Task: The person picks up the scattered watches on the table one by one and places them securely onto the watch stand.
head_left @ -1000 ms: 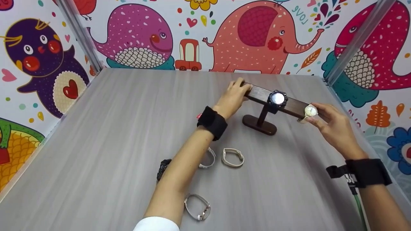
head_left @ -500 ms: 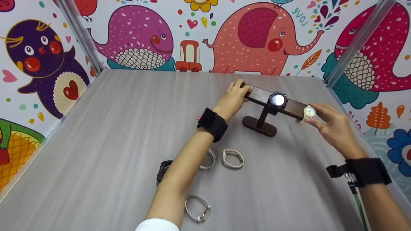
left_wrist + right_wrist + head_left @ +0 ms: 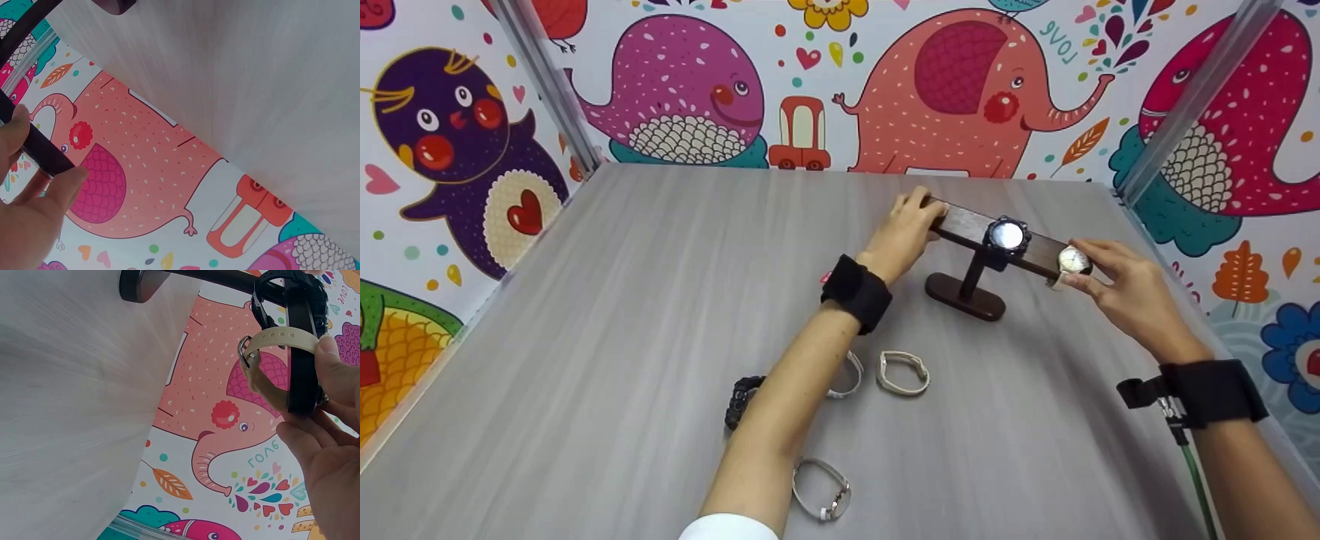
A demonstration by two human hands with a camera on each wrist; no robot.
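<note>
A dark brown wooden watch stand (image 3: 966, 222) stands at the back right of the table, its bar on a post above an oval foot. My left hand (image 3: 901, 234) grips the bar's left end between thumb and fingers. Around the bar's right end hangs a watch with a cream strap (image 3: 1072, 260), its buckle fastened below the bar in the right wrist view. My right hand (image 3: 1132, 292) pinches this watch, the thumb at the strap (image 3: 287, 337) and fingers at the bar's end. A black watch (image 3: 1006, 235) with a bright, glaring face sits mid-bar.
On the grey table (image 3: 645, 300) lie a beige band (image 3: 903, 373), a pale band (image 3: 851, 379) partly behind my left forearm, a black watch with a chunky strap (image 3: 741, 401), and a slim pale-strapped watch (image 3: 821, 489). Cartoon-printed walls (image 3: 840, 75) enclose the back and sides.
My right hand has slid the cream-strap watch a little left along the bar, toward the black watch. The left hand keeps its grip on the bar's end.
</note>
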